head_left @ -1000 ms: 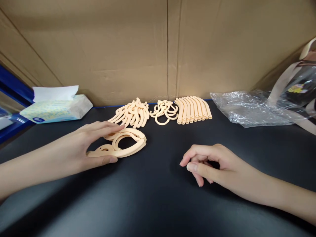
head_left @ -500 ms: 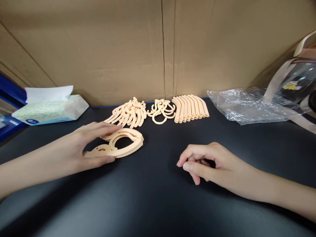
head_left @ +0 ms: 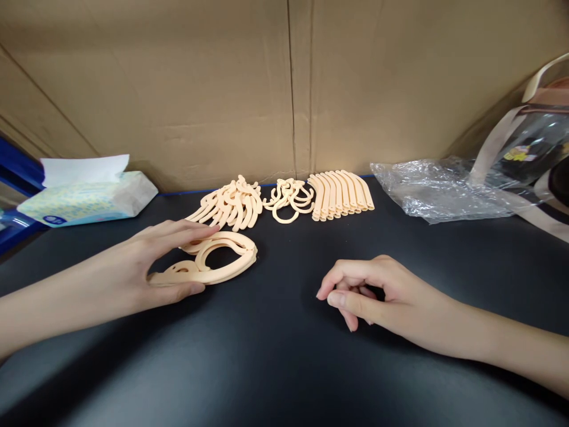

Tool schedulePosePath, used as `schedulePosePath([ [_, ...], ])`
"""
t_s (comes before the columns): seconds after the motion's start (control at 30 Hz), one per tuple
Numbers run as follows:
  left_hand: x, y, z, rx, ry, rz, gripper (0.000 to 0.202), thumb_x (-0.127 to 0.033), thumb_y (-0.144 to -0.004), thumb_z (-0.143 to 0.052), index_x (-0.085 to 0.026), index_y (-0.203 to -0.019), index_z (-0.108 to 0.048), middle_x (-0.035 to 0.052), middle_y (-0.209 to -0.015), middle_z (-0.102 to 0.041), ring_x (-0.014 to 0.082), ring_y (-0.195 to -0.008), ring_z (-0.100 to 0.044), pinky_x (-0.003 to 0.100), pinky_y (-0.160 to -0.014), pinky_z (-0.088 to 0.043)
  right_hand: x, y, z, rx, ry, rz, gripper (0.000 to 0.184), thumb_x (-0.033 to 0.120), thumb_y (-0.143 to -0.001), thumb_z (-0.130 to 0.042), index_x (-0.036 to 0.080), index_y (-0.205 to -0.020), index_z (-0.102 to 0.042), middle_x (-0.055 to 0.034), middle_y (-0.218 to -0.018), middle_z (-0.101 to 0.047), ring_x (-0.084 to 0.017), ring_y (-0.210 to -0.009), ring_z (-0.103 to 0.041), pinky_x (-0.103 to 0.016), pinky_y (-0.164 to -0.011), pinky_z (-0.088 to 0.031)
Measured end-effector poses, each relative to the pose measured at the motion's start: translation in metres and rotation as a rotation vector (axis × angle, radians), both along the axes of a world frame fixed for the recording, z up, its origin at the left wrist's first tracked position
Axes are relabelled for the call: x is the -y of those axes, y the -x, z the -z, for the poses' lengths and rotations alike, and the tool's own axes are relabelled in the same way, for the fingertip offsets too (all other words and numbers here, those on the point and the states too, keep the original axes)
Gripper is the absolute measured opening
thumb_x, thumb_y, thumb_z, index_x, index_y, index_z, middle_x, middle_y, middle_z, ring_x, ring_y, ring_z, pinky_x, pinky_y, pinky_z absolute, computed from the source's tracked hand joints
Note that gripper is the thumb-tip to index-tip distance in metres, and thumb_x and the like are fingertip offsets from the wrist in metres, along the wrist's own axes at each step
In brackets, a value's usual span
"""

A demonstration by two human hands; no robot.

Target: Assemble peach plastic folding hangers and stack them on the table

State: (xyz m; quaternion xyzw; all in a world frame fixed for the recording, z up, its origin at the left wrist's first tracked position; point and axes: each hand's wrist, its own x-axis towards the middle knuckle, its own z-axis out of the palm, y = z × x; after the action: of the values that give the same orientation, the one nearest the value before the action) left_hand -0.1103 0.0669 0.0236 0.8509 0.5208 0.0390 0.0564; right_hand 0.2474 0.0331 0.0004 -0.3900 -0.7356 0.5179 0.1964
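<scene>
My left hand [head_left: 151,261] is closed around a small stack of folded cream plastic folding hangers [head_left: 231,276] lying on the black tabletop. Its thumb presses the near edge, its fingers the far edge. My right hand [head_left: 368,293] rests on the table to the right, fingers loosely curled and thumb close to the index finger, with nothing seen in it. Behind the hangers is a heap of curved cream hanger arms [head_left: 235,207]. Beside it lie a cluster of cream hanger hooks [head_left: 287,218] and a neat row of curved hanger arms [head_left: 342,193].
A tissue pack [head_left: 89,198] sits at the back left near a blue frame [head_left: 18,160]. At the back right lies a crumpled clear plastic bag [head_left: 422,190], with a transparent bottle and strap [head_left: 498,142] beside it. A cardboard wall [head_left: 200,89] closes off the far edge.
</scene>
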Motion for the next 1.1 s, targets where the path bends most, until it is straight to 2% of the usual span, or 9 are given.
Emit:
schedulePosePath([
  [0.37,0.0,0.001,-0.002,-0.017,0.007,-0.004,0.076,-0.066,-0.078,-0.06,-0.03,-0.143,-0.044,0.0026,-0.146,-0.051,0.0293,-0.134,-0.047,0.045,-0.112,-0.038,0.001,-0.001,0.0,0.005,0.0,-0.002,0.024,0.04,-0.097,-0.053,0.021,-0.094,-0.066,0.0046,-0.062,-0.062,-0.008,-0.054,-0.045,-0.023,-0.049,-0.028],
  [0.53,0.003,0.014,-0.008,-0.033,-0.067,-0.069,0.089,-0.074,-0.071,-0.061,-0.032,-0.146,-0.039,0.0015,-0.144,-0.052,0.031,-0.129,-0.051,0.045,-0.112,-0.037,0.001,-0.001,-0.001,0.009,0.002,-0.006,0.024,0.041,-0.097,-0.053,0.021,-0.095,-0.066,0.0043,-0.063,-0.062,-0.008,-0.054,-0.045,-0.022,-0.049,-0.028],
  [0.63,0.003,0.023,-0.01,-0.065,-0.105,-0.091,0.086,-0.076,-0.073,-0.055,-0.029,-0.143,-0.042,0.0029,-0.143,-0.054,0.0309,-0.129,-0.051,0.044,-0.112,-0.036,0.001,-0.001,0.0,0.013,-0.006,-0.007,0.024,0.041,-0.097,-0.053,0.021,-0.096,-0.066,0.0043,-0.063,-0.062,-0.008,-0.054,-0.045,-0.022,-0.049,-0.028],
  [0.87,0.003,0.023,-0.01,-0.057,-0.057,-0.092,0.074,-0.057,-0.075,-0.059,-0.028,-0.141,-0.046,0.0008,-0.137,-0.059,0.0271,-0.123,-0.057,0.037,-0.108,-0.04,0.002,-0.002,0.0,0.008,-0.009,-0.007,0.025,0.042,-0.097,-0.053,0.021,-0.095,-0.067,0.0047,-0.062,-0.062,-0.008,-0.053,-0.044,-0.023,-0.048,-0.028],
  [1.1,0.005,0.016,-0.012,-0.082,-0.078,-0.12,0.072,-0.055,-0.077,-0.052,-0.021,-0.141,-0.047,0.0026,-0.134,-0.061,0.0251,-0.118,-0.06,0.034,-0.106,-0.041,0.001,0.0,-0.001,0.013,-0.007,-0.006,0.024,0.041,-0.097,-0.053,0.021,-0.095,-0.066,0.0048,-0.062,-0.062,-0.007,-0.053,-0.044,-0.022,-0.048,-0.028],
])
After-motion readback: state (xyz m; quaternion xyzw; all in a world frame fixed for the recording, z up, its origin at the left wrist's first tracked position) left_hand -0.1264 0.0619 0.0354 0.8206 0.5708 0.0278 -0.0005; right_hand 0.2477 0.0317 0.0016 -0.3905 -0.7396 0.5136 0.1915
